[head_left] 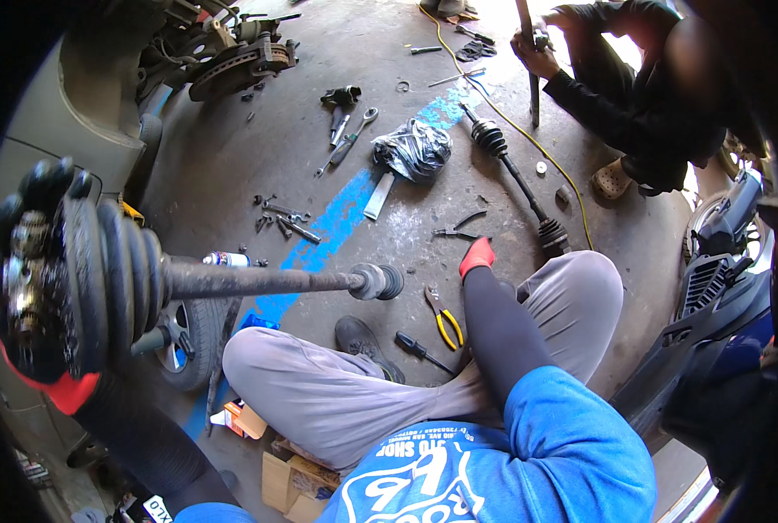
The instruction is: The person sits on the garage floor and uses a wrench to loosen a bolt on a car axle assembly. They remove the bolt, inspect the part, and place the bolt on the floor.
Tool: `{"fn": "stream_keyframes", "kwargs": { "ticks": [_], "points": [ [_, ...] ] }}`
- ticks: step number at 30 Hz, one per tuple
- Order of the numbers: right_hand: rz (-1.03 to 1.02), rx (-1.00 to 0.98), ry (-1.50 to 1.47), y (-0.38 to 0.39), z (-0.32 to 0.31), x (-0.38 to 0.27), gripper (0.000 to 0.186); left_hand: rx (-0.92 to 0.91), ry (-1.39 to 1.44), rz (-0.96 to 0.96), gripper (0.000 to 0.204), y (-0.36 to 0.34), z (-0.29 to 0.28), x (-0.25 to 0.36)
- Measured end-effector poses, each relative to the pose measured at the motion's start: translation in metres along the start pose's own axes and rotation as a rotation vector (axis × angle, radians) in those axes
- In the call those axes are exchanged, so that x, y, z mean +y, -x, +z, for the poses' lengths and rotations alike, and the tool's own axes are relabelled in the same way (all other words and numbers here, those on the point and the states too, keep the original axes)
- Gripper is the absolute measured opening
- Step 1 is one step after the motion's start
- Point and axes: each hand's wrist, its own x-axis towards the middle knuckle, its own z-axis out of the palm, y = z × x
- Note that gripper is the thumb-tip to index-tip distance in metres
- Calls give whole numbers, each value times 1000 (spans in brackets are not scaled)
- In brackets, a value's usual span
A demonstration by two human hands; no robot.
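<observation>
A left hand [3, 277] grasps an axle [262, 280] by its greasy end, raised at the wearer's left, joint [28, 296] exposed and apparently not yet closed up; the right hand [477, 255] is near black pliers [464, 233], its grip impossible to tell

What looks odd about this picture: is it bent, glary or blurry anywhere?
Head view: the scene curves toward a black rim; head view: the floor is washed out by bright light at the top, and the plastic bag shows shiny glints; head view: the co-worker's head is smeared, while the axle shaft looks fairly sharp.
</observation>
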Motion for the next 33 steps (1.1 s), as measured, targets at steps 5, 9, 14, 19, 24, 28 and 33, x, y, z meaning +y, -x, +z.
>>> {"fn": "stream_keyframes", "kwargs": {
  "ticks": [5, 9, 14, 19, 24, 28, 33],
  "points": [
    [-444, -580, 97, 68, 27, -63, 22, 177, -348, 159, 53, 4, -5, -5],
    [-745, -1318, 5, 202, 4, -150, 30, 71, -807, 494, 42, -6, -9, -13],
    [-1186, -1798, 670, 347, -88, -162, 71, 139, -1010, 529, 54, -2, 1, -11],
    [-1279, -1883, 651, 400, -105, -138, 90, 175, -158, 301, 36, -14, 15, -17],
    [-1260, -1919, 742, 414, -101, -130, 73, 254, 566, -22, 69, -3, 19, -16],
    [-1475, -1841, 661, 414, -102, -127, 68, 304, 601, -29, 71, 10, 17, -27],
    [-1264, -1818, 593, 401, -102, -117, 79, 220, 859, -109, 85, 34, 13, -49]
  ]
}}
